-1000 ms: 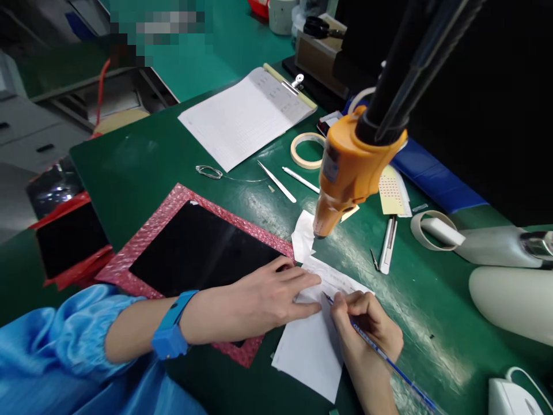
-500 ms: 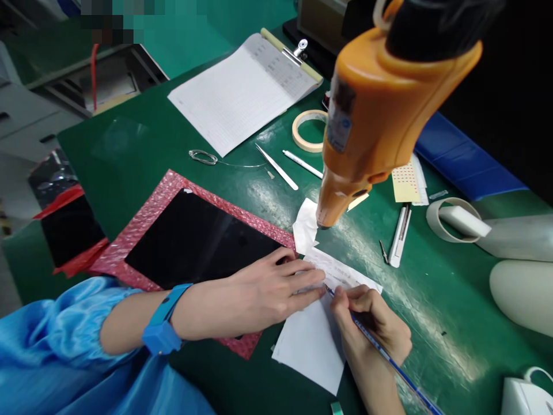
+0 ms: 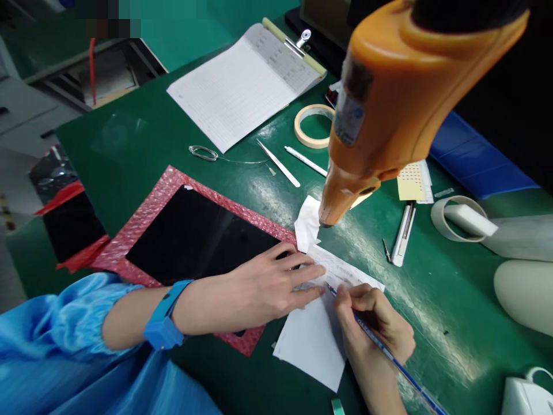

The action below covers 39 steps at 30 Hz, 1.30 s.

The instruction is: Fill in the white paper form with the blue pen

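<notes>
My right hand (image 3: 375,325) is closed around a slim blue pen (image 3: 391,357), its tip touching or just above a white sheet of paper (image 3: 309,346) with printing and handwriting near its top. My left hand (image 3: 268,285) lies on that sheet with the fingers stretched out, holding nothing. Under my left forearm is a black flat panel (image 3: 199,236) on pink bubble wrap (image 3: 149,210); the hand and arm hide its near part. Against the top of the sheet sits a crumpled white paper piece (image 3: 307,222).
An orange tool (image 3: 380,104) hangs over the green table (image 3: 242,178). Behind the panel lie a clipboard (image 3: 242,86), masking tape (image 3: 302,135), tweezers (image 3: 279,163) and a white pen (image 3: 306,161). A utility knife (image 3: 404,236) and a tape roll (image 3: 440,222) are on the right.
The view has shifted slightly, so the orange tool appears a little farther right. Both hands keep nearly the same place on the sheet, the pen still in my right hand.
</notes>
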Each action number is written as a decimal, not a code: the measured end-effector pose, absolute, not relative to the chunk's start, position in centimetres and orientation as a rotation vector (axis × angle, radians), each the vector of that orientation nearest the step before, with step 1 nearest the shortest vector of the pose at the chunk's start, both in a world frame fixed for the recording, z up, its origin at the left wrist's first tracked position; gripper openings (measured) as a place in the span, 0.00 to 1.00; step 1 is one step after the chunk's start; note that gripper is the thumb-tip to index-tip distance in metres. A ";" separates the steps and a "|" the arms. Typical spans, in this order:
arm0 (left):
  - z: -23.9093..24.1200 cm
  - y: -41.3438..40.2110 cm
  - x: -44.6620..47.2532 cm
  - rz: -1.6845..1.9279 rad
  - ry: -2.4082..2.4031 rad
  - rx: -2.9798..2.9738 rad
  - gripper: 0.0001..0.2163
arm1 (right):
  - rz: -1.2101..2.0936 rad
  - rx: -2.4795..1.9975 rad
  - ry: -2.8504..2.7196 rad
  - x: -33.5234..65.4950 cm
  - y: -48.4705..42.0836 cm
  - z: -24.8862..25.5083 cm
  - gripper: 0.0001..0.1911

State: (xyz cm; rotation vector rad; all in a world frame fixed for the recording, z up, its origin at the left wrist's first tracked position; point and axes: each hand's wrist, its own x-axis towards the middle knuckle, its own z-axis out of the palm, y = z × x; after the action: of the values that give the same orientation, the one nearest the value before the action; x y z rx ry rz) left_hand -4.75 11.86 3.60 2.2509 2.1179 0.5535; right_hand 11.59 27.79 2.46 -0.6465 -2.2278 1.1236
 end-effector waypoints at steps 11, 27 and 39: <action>3.4 11.7 -4.8 0.536 2.082 2.217 0.16 | 1.186 -0.478 -2.286 11.2 28.8 2.7 0.21; 3.2 11.8 -4.4 0.564 2.211 2.228 0.07 | 1.128 -0.574 -2.278 10.9 27.4 2.6 0.23; 3.1 11.8 -4.2 0.577 2.223 2.212 0.08 | 1.093 -0.607 -2.301 10.8 27.5 2.7 0.24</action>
State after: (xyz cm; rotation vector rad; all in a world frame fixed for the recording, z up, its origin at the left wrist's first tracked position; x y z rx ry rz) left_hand -4.22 11.78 3.13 2.2121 2.2230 0.5773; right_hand 10.80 27.47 2.67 -0.6071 -2.3009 1.0929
